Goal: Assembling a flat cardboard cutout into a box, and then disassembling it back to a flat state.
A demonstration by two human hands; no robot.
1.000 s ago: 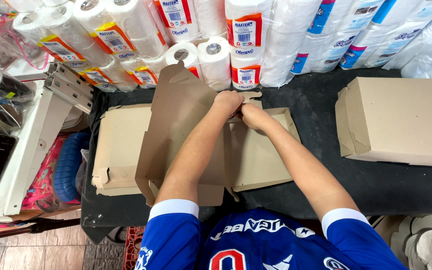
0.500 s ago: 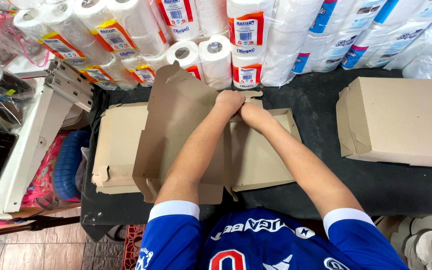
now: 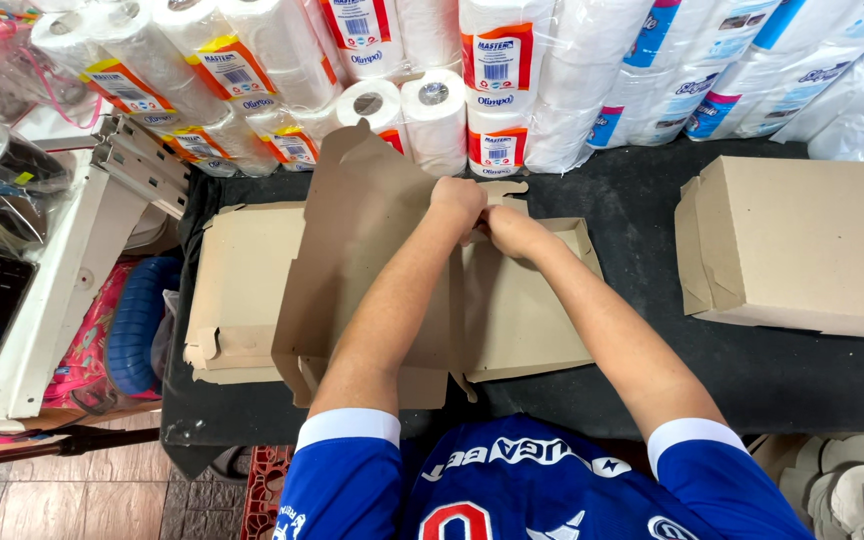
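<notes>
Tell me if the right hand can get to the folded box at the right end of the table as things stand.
Probably yes: the right hand has bare black table between it and the folded box, though it is gripping the flat cardboard.

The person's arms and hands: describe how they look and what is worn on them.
Both arms are bare from the short sleeves down. The left sleeve and right sleeve are blue with white cuff bands, part of a blue jersey with white markings. The left hand and right hand show no gloves.

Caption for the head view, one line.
Both hands, left hand and right hand, fold a flat cardboard box blank on a black table.
</notes>
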